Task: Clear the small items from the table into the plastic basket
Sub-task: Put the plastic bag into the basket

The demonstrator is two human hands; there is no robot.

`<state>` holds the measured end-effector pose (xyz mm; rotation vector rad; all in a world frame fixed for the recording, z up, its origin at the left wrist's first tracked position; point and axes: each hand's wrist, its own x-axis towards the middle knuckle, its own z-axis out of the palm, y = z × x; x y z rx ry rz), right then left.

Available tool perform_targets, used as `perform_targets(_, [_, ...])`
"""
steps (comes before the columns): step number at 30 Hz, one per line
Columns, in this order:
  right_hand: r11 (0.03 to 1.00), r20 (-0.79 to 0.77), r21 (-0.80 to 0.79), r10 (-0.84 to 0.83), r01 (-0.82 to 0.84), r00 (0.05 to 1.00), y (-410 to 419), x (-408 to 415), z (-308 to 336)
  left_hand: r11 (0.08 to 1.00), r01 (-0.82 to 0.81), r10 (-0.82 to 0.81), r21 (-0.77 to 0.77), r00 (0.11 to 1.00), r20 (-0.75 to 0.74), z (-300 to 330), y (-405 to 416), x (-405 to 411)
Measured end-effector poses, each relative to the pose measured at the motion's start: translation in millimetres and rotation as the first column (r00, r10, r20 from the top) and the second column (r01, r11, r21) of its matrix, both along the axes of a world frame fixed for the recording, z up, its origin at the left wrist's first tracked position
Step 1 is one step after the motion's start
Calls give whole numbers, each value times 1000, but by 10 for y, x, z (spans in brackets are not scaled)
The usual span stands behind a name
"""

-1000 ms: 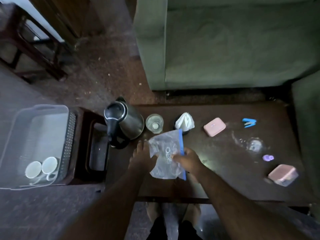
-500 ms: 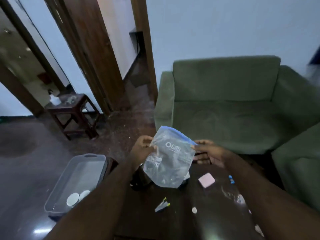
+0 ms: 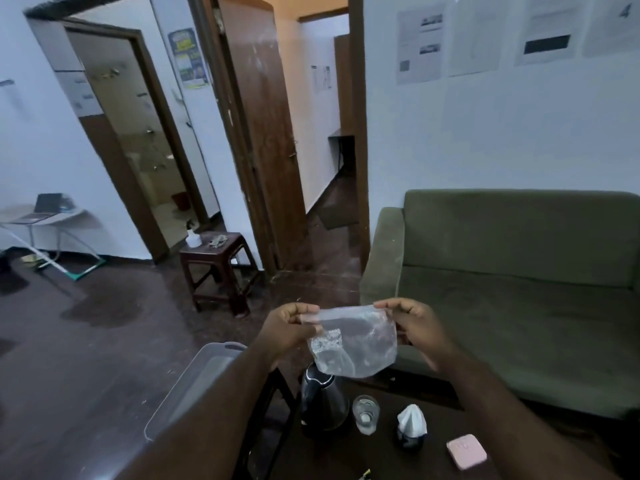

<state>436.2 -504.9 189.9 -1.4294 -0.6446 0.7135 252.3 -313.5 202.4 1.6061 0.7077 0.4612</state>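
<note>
Clear plastic bag (image 3: 353,341): hanging in the air above the near end of the surface, stretched by its top edge between both hands, its lower part sagging just above the kettle.
Left hand (image 3: 289,329): pinching the bag's upper left corner, fingers curled in around the edge.
Right hand (image 3: 414,323): gripping the bag's upper right corner, thumb and forefinger closing on the rim.
Plastic basket (image 3: 194,379): sitting to the left of the surface, translucent, partly hiding behind the left forearm; what is lying inside it cannot be told.
Surface (image 3: 433,469): showing dark and glossy at the bottom of the view, in front of the sofa.
Kettle (image 3: 322,403): standing upright at the surface's left end, dark and shiny, directly under the bag.
Glass (image 3: 365,414): standing just right of the kettle, clear, with something pale at its bottom.
White tissue (image 3: 410,420): sticking up out of a small dark holder, to the right of the glass.
Pink case (image 3: 465,451): lying flat to the right of the tissue, near the bottom edge.
Green sofa (image 3: 519,289): filling the right side, behind the surface.
Wooden stool (image 3: 218,268): standing by the open door, carrying a white bottle.
</note>
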Motion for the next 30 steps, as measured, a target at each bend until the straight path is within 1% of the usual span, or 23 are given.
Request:
perform_targets(2, [996,73,-61,74,-69,995,120,-18,65,997,-31,32,73,999,-21,50,108,-105])
perform_targets(4, [982,212,-156,137,-105,968,269,-48,135,987,-51,61,153,996,-60,79,246,-215])
perform_targets(6, [965,414,-249,179,-79,893,451,-92,214,967,-46,74,249,992,-106,111,401,-306])
perform_targets(8, [961,569,-277,179,-18,803,665,-134,299,938,8,55,346,983,-173,141,577,-385])
perform_targets(10, [965,648,-260,162,16,744,905,-169,391,940,48,9,338,986,-165,129,778,-451])
perform_targets(11, [968,662,-249,151,26,734,1042,-185,427,959,29,13,283,989,-146,114,891,-497])
perform_targets(12, [972,648,-232,134,27,750,1188,-210,456,981,-10,33,193,993,-116,87,1021,-547])
perform_targets(13, [975,581,-223,123,12,805,1334,-244,480,996,-44,50,73,995,-81,41,1156,-602])
perform_targets(14, [975,472,-219,128,-24,872,1456,-278,488,996,-65,63,-63,997,-40,-22,1269,-637])
perform_targets(15, [965,342,-245,172,-89,924,1614,-322,465,981,-83,84,-173,996,-5,-87,1400,-684])
perform_targets(16, [945,218,-274,241,-178,946,1774,-373,419,961,-104,114,-258,993,25,-170,1536,-725])
perform_targets(18, [891,43,-324,351,-319,935,2136,-469,258,914,-162,193,-371,980,49,-338,1814,-841])
perform_targets(20, [874,-24,-346,354,-340,935,2516,-567,95,890,-173,215,-423,975,53,-523,2083,-988])
perform_targets(23, [900,-26,-370,237,-230,971,3189,-735,-210,908,-94,128,-409,990,57,-902,2538,-1260])
perform_targets(25, [901,-57,-386,190,-197,980,3576,-850,-454,930,-116,134,-350,991,27,-1143,2778,-1413])
perform_targets(27, [880,-61,-418,220,-225,974,4006,-936,-789,947,-175,180,-268,984,-3,-1460,3009,-1532])
perform_targets(28, [867,-29,-443,241,-229,970,4195,-961,-989,955,-193,187,-226,981,-49,-1627,3095,-1577])
perform_targets(30, [836,71,-507,283,-210,957,4496,-982,-1398,969,-203,171,-141,963,-209,-1949,3218,-1614])
